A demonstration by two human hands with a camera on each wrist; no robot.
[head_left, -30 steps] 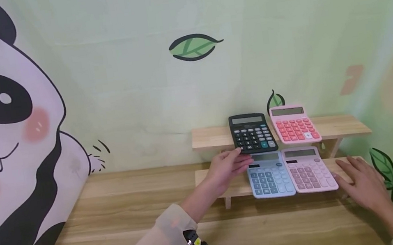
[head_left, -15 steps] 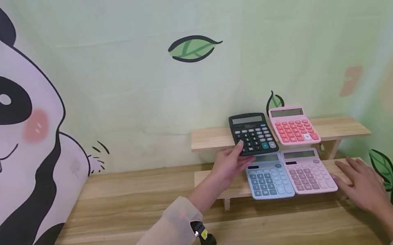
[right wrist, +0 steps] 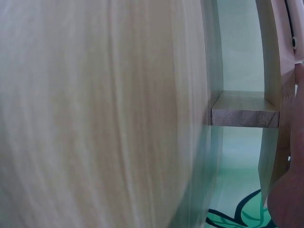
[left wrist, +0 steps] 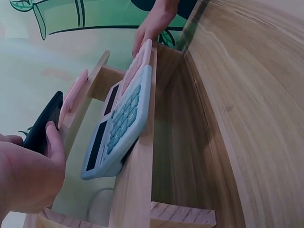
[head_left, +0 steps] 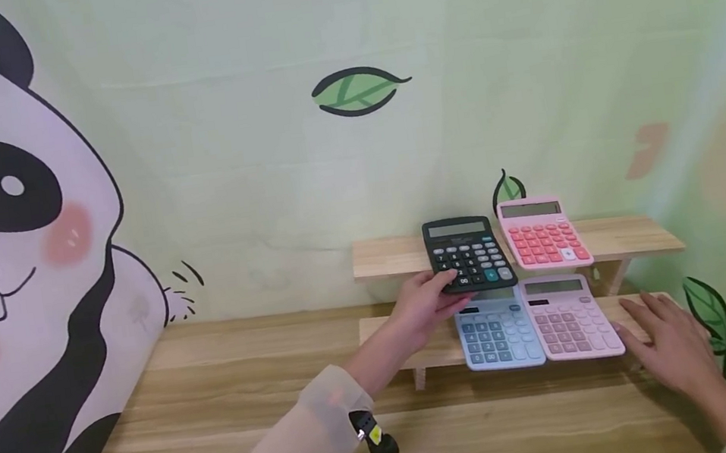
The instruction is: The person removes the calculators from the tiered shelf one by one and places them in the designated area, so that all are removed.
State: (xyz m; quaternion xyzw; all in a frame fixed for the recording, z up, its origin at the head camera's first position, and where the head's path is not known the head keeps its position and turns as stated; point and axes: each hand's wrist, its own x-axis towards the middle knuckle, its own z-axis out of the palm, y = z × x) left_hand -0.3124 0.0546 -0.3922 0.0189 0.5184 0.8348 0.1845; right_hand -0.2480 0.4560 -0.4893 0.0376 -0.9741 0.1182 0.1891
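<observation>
My left hand (head_left: 418, 309) pinches a black calculator (head_left: 467, 247) by its lower left corner, thumb over the keys and the other fingers underneath. In the left wrist view the black calculator (left wrist: 43, 124) shows edge-on, beside the upper shelf board. Right of it, a pink calculator (head_left: 545, 234) leans on the upper shelf (head_left: 632, 233). A blue calculator (head_left: 500, 335) and a pale pink calculator (head_left: 572, 321) stand side by side, tilted back, on the lower shelf (head_left: 435, 341). My right hand (head_left: 676, 342) rests on the lower shelf's right end, fingers extended, thumb beside the pale pink calculator.
The two-step wooden rack stands on a wood-grain table (head_left: 256, 409) against a green wall cloth (head_left: 245, 165) printed with a panda and leaves. A black strap device (head_left: 379, 442) hangs at my left wrist. A rack support (right wrist: 244, 116) shows in the right wrist view.
My left thumb has slid further onto the black calculator's keys. The calculator's top edge has since come slightly down and toward me. My right hand stays in place.
</observation>
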